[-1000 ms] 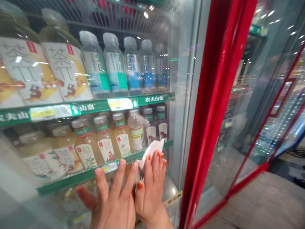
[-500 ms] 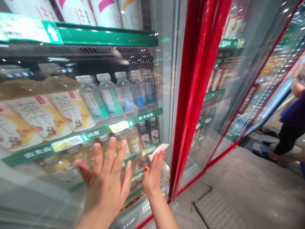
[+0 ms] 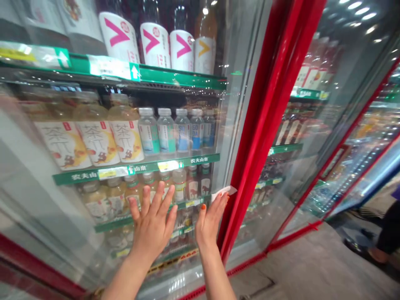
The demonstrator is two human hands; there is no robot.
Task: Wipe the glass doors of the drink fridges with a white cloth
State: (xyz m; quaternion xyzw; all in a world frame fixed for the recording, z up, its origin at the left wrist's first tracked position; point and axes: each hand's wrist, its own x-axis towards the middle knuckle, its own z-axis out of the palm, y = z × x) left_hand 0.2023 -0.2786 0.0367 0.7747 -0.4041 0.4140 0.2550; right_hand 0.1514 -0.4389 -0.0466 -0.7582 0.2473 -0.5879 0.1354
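Observation:
My left hand is spread out with its palm toward the glass door of a drinks cooler, and nothing is in it. Beside it, my right hand has its fingers stretched out over a thin white tissue, pressed toward the door's right side. The tissue sticks out past the fingertips and reaches the red door frame. Orange nail polish shows on this hand's nails. Whether the left palm touches the glass, I cannot tell.
Behind the glass, several bottles stand on shelves with green edges, among them large tea bottles. Another red-framed cooler door is to the right. A person's dark-trousered leg appears at the right edge, on the grey floor.
My right hand and the tissue have shifted right, up to the red frame. My left hand stays spread. The view has tilted up, showing more of the upper shelf.

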